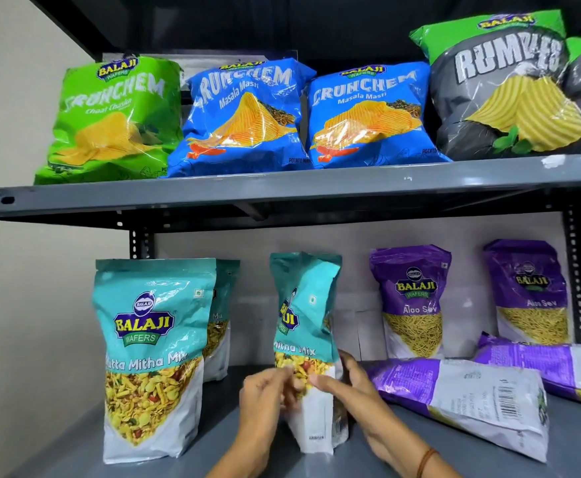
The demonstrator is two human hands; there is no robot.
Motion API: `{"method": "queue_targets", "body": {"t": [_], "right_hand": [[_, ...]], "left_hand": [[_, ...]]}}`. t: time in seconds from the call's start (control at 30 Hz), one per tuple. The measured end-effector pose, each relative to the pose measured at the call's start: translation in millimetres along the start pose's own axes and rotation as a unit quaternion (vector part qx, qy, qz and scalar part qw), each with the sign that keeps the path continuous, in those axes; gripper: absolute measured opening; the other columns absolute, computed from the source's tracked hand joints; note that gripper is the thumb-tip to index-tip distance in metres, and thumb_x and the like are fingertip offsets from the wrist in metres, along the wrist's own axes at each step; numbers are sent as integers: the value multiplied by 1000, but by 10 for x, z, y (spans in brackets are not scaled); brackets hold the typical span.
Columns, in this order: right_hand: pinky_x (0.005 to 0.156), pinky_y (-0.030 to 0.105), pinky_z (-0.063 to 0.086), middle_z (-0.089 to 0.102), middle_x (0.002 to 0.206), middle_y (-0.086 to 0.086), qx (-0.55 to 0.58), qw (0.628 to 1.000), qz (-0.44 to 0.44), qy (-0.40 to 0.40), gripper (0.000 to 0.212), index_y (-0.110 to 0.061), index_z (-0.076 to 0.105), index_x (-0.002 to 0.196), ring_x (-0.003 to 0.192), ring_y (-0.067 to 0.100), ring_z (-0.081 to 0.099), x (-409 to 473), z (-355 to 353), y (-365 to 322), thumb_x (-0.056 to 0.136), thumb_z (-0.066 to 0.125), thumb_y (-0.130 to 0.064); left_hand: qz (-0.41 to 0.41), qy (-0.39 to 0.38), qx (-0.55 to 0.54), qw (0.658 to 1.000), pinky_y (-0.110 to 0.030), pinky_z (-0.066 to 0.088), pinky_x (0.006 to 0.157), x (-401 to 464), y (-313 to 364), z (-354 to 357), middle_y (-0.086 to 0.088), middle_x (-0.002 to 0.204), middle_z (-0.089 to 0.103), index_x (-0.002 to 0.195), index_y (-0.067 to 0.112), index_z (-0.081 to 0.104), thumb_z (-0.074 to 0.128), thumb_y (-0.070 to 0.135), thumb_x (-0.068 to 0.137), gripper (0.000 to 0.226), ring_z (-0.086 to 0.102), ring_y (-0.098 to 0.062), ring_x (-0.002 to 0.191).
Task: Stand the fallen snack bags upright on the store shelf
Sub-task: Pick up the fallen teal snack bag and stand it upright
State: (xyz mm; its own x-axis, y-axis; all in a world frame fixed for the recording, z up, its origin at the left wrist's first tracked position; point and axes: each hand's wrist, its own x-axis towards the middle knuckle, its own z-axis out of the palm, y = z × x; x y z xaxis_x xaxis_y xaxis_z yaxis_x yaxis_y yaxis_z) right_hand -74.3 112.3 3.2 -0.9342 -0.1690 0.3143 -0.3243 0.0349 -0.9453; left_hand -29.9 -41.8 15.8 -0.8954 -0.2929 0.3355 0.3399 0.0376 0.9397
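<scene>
A teal Khatta Mitha Mix bag (304,315) stands upright in the middle of the lower shelf (575,453), turned partly sideways. My left hand (264,395) touches its lower left side and my right hand (347,384) holds its lower right side. Two more teal bags stand upright at the left, one (151,353) in front of the other (221,315). Two purple Aloo Sev bags (411,298) (528,291) stand at the back right. Two purple bags lie flat on the shelf, one (464,398) near my right hand, one (544,363) behind it.
The upper shelf (282,191) carries a green Crunchem bag (113,119), two blue Crunchem bags (244,119) (368,115) and grey-green Rumples bags (502,88), all leaning back. Perforated black uprights (575,270) frame the rack. A beige wall is at the left.
</scene>
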Motion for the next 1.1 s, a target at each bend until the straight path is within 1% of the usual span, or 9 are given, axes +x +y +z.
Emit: {"method": "queue_targets", "body": {"t": [0.07, 0.13, 0.3, 0.5, 0.67, 0.77, 0.87, 1.0, 1.1], "right_hand": [[78, 22, 53, 73, 113, 4, 65, 997, 18, -27, 54, -22, 53, 122, 96, 11, 72, 37, -102, -27, 76, 80, -14], [72, 18, 51, 74, 105, 4, 61, 998, 17, -30, 43, -14, 53, 117, 96, 13, 71, 71, -195, -66, 81, 73, -3], [76, 16, 51, 64, 103, -6, -12, 1000, -23, 7, 34, -16, 55, 117, 97, 11, 63, 133, -250, -55, 88, 66, -3], [76, 17, 56, 70, 108, -2, -10, 1000, -4, -24, 39, -22, 53, 119, 98, 11, 67, 123, -265, -27, 86, 70, -9], [103, 44, 50, 71, 118, 10, 7, 999, 7, -35, 41, -13, 53, 126, 113, 26, 66, 149, -268, -17, 88, 67, -9], [104, 41, 49, 69, 122, 7, -3, 999, 15, -39, 44, -15, 52, 129, 115, 23, 64, 117, -243, -36, 88, 68, -12], [109, 39, 44, 55, 136, 5, -40, 999, 11, -13, 58, -19, 42, 138, 126, 22, 54, 17, -258, -100, 87, 69, -16], [100, 28, 45, 53, 130, -1, -119, 986, -68, 99, 57, -23, 48, 135, 123, 14, 51, -150, -460, -378, 84, 72, -20], [94, 23, 48, 59, 119, 2, -157, 963, -134, 172, 47, -18, 56, 127, 111, 16, 58, -132, -870, -645, 83, 72, -14]], "left_hand": [[21, 81, 13, 996, -34, 43, 65, 100, -31, -54, 1, 59, 64, 58, 18, 66, 67, 15, 85, 27, 56, -17, 60], [-3, 81, -6, 997, -41, 48, 81, 205, -62, -116, -1, 85, 63, 82, 25, 63, 72, 14, 74, 16, 58, -21, 82], [-84, -125, -25, 988, -48, 37, 114, 517, -359, -249, -6, 125, 64, 140, 20, 43, 86, 29, 40, 109, 59, -22, 118], [-46, -152, 16, 987, -21, 53, 83, 287, -331, -216, -2, 120, 69, 127, 24, 50, 89, 35, 40, 96, 66, -14, 109], [-28, -135, 2, 990, -18, 55, 77, 212, -321, -229, 1, 119, 69, 132, 20, 50, 91, 35, 40, 102, 67, -11, 107], [-41, -128, 0, 991, -23, 55, 82, 137, -286, -229, 1, 117, 70, 135, 16, 49, 91, 38, 36, 109, 68, -12, 106], [-27, -58, 88, 994, -41, 45, 107, 2, -226, -144, -1, 144, 51, 147, 18, 36, 94, 46, 40, 125, 53, -21, 129], [165, 126, 128, 970, -43, 30, 115, -372, 68, 231, -6, 152, 36, 150, 22, 31, 77, 40, 57, 105, 32, -25, 141], [218, 78, 40, 972, -32, 29, 115, -708, 195, 701, 14, 146, 36, 147, 30, 31, 72, 45, 54, 103, 33, -7, 138]]}}
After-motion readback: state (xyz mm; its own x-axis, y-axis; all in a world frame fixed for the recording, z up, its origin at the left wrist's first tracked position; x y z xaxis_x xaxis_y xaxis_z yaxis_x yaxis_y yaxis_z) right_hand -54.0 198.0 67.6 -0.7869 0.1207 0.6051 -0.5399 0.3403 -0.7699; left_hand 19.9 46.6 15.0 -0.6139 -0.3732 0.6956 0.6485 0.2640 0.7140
